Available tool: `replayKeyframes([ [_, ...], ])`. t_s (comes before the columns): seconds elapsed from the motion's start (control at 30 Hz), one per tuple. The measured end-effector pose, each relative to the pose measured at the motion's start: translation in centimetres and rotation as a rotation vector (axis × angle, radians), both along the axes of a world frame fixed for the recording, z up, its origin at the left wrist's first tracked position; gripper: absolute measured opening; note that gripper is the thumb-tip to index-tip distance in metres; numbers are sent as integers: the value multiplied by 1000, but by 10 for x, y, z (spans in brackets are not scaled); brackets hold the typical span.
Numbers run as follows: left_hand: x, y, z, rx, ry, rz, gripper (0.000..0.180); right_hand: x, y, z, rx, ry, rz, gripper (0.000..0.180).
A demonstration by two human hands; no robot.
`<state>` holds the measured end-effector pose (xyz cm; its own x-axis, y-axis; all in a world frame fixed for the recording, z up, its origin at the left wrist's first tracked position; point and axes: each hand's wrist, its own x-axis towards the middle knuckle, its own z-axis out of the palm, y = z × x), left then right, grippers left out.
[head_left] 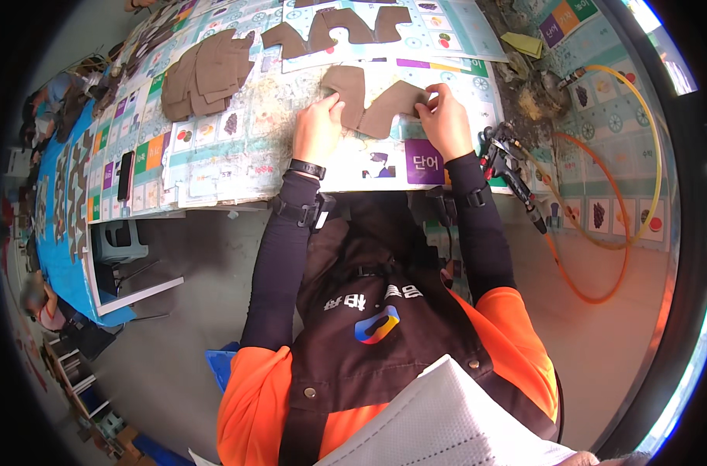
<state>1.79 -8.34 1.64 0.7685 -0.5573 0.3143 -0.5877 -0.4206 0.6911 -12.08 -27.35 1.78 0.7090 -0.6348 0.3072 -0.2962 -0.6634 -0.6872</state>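
My left hand pinched the left edge of a brown piece over the near side of the table, while my right hand pinched its right edge. The piece spread between both hands. A brown stack lay farther left, a gun-shaped tool nearer, right.

The stack lies left of the cut piece, spray gun right.

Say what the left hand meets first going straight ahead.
Apart from the brown piece it holds, the left hand would probably meet the row of brown cutouts farther ahead; its height is hard to judge.
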Motion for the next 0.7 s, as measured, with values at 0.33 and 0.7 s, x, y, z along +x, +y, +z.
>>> replayKeyframes([
  [0.33,-13,72,19,-43,-5,94,26,-133,-37,54,-339,298,50,50],
  [0.7,-11,94,-8,-145,-261,188,17,-143,-43,37,-383,543,115,50],
])
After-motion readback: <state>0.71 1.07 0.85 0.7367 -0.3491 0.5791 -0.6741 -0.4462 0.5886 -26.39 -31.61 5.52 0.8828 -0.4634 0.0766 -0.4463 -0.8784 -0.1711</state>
